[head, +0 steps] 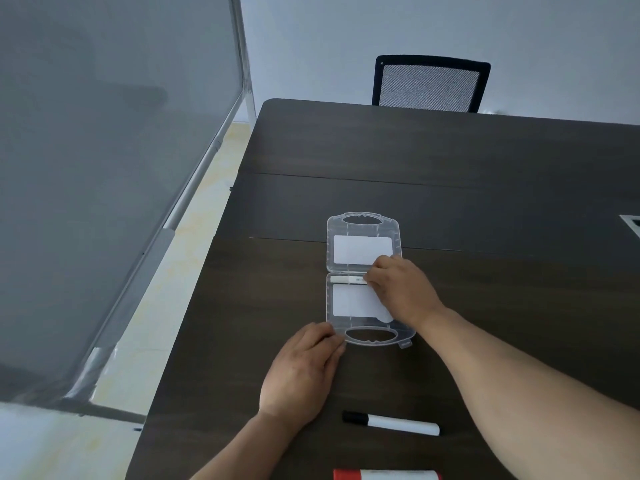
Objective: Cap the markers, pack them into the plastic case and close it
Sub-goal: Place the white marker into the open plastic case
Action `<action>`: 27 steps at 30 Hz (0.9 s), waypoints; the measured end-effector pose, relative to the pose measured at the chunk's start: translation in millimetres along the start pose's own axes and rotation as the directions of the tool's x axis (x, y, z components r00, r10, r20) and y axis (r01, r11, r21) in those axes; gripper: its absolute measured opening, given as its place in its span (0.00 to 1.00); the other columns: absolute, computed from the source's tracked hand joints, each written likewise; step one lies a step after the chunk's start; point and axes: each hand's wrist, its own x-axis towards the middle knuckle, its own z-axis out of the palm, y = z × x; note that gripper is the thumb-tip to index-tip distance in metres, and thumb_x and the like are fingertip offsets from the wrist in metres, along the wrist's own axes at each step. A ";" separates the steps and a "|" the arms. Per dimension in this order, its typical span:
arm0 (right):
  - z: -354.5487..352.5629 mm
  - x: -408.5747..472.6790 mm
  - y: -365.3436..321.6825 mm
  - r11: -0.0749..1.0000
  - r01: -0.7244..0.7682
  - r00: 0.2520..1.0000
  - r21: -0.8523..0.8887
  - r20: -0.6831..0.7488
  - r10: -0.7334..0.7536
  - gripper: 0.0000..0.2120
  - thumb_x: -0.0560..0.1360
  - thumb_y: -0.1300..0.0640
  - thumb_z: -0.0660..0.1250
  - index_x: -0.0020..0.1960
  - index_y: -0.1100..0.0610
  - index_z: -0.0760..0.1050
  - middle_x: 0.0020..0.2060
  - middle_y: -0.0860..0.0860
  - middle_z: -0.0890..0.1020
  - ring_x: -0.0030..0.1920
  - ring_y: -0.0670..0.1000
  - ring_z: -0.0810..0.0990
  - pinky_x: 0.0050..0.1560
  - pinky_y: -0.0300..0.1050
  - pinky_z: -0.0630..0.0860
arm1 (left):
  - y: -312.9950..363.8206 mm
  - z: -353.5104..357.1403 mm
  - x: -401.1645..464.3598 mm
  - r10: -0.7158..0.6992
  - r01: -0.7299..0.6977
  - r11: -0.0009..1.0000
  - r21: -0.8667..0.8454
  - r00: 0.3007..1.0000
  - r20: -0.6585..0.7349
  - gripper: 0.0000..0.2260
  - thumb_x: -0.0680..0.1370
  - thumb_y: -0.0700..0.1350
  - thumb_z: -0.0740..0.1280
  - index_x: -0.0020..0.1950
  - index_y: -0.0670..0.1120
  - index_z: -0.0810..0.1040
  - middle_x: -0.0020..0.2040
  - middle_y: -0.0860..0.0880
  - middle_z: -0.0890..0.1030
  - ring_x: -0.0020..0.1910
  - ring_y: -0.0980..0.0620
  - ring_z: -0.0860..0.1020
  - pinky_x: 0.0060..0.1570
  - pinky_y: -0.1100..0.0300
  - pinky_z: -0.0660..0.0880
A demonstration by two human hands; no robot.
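Observation:
A clear plastic case [360, 299] lies open flat on the dark table [450, 150], lid away from me. A white marker [348, 279] lies in the near half along the hinge. My right hand [401, 292] rests over the case's right side, fingertips on that marker's right end. My left hand [304, 368] presses the case's near left corner by the handle cutout. A capped black-and-white marker [391, 423] lies on the table near me. A red-capped marker [386, 474] shows at the bottom edge.
A large whiteboard on a stand [104, 168] fills the left side, off the table's left edge. A black mesh chair [429, 84] stands at the far side. A cable opening [632, 225] sits in the table at far right.

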 end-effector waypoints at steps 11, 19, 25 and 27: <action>8.0 -2.3 -2.6 0.997 -0.055 0.998 0.058 -0.034 0.057 0.04 0.74 0.63 0.68 0.46 0.59 0.82 0.39 0.55 0.80 0.38 0.54 0.74 0.32 0.43 0.72 | 0.7 -0.6 -3.0 -0.022 0.023 0.999 -0.023 0.998 0.051 0.13 0.79 0.53 0.57 0.53 0.52 0.79 0.53 0.57 0.76 0.51 0.61 0.75 0.50 0.64 0.75; 13.8 -9.7 -8.8 0.995 -0.089 0.996 0.040 -0.014 0.089 0.06 0.73 0.64 0.69 0.48 0.58 0.82 0.40 0.53 0.80 0.39 0.52 0.75 0.33 0.40 0.70 | 0.0 1.2 -10.7 -0.023 0.023 0.999 -0.021 0.999 0.041 0.14 0.79 0.54 0.56 0.54 0.52 0.79 0.55 0.58 0.76 0.53 0.61 0.74 0.52 0.65 0.74; 2.6 -2.1 2.9 0.998 -0.055 0.996 0.010 0.077 0.054 0.13 0.74 0.66 0.67 0.56 0.57 0.80 0.48 0.53 0.79 0.46 0.55 0.77 0.42 0.50 0.81 | -0.2 2.9 -5.6 -0.054 0.054 0.998 -0.016 0.998 0.017 0.16 0.78 0.56 0.54 0.55 0.53 0.79 0.57 0.58 0.76 0.56 0.61 0.74 0.56 0.68 0.71; 0.0 -4.8 2.8 0.998 -0.064 0.995 0.023 0.076 0.062 0.13 0.74 0.67 0.66 0.57 0.58 0.79 0.50 0.54 0.80 0.48 0.55 0.78 0.44 0.51 0.81 | -0.3 3.0 -5.1 -0.057 0.057 0.998 -0.010 0.998 0.023 0.16 0.78 0.56 0.55 0.55 0.53 0.79 0.58 0.58 0.76 0.56 0.62 0.74 0.56 0.70 0.69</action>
